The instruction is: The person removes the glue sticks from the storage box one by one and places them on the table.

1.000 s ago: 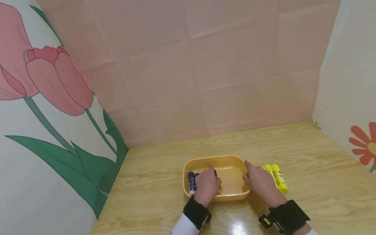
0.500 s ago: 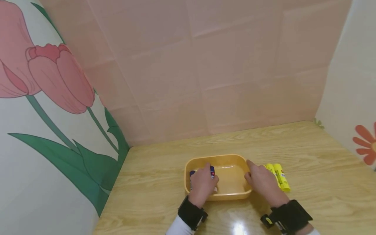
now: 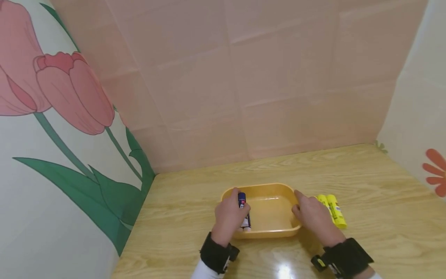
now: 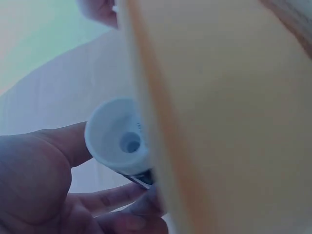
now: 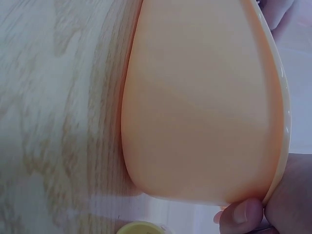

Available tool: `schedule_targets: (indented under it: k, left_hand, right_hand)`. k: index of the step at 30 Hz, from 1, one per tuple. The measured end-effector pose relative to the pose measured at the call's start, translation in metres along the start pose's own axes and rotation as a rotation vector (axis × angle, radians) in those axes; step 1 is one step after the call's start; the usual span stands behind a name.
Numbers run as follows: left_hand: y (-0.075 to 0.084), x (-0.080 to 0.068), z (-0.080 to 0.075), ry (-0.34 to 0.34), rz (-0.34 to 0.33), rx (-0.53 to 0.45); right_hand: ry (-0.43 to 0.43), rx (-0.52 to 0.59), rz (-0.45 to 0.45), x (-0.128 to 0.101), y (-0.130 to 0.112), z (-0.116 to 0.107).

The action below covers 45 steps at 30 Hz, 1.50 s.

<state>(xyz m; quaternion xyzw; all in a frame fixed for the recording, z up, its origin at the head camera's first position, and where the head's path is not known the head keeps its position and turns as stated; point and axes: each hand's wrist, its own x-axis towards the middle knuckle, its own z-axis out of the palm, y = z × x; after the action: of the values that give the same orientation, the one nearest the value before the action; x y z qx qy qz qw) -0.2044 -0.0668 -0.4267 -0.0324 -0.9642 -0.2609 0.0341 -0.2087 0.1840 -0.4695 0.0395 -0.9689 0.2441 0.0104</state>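
Observation:
In the head view my left hand (image 3: 226, 217) is over the left end of an orange plastic tray (image 3: 268, 233). It holds a dark blue glue stick (image 3: 246, 221) between thumb and fingers. The white hollow base of a glue stick (image 4: 117, 136) appears between those fingers in the left wrist view, partly behind the tray wall (image 4: 195, 122). My right hand (image 3: 315, 217) grips the tray's right rim; its thumb lies against the outer corner in the right wrist view. Other glue sticks under my left hand are mostly hidden.
Yellow glue sticks (image 3: 335, 211) lie side by side on the wooden table (image 3: 188, 217), just right of my right hand. A pinkish sheet (image 3: 195, 97) covers the wall behind. Flower-painted walls (image 3: 83, 217) flank the table.
My left hand has shifted left inside the tray, uncovering a dark blue glue stick beside its thumb. My right hand stays on the rim. The head view has turned slightly.

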Motion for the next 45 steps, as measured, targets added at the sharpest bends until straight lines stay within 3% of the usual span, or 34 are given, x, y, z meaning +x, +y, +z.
schedule_targets:
  k: [6,14,29,36,45]
  left_hand:
    - [-0.003,-0.004,-0.013,-0.021,-0.074,-0.041]
    - [-0.015,-0.008,-0.019,-0.024,-0.091,0.004]
    - [-0.041,-0.006,-0.041,0.014,-0.153,-0.135]
    - [-0.055,-0.002,-0.044,0.012,-0.165,-0.203]
    - [-0.067,0.004,-0.041,-0.041,-0.267,-0.179]
  right_hand:
    - [-0.004,0.002,0.009,0.001,0.001,-0.001]
    - [-0.027,0.012,0.021,0.0,-0.001,-0.001]
    - [-0.045,0.014,0.042,0.001,-0.003,0.001]
    - [-0.035,0.01,0.029,0.002,-0.004,-0.001]
    - [-0.033,0.015,0.031,0.001,-0.003,0.0]
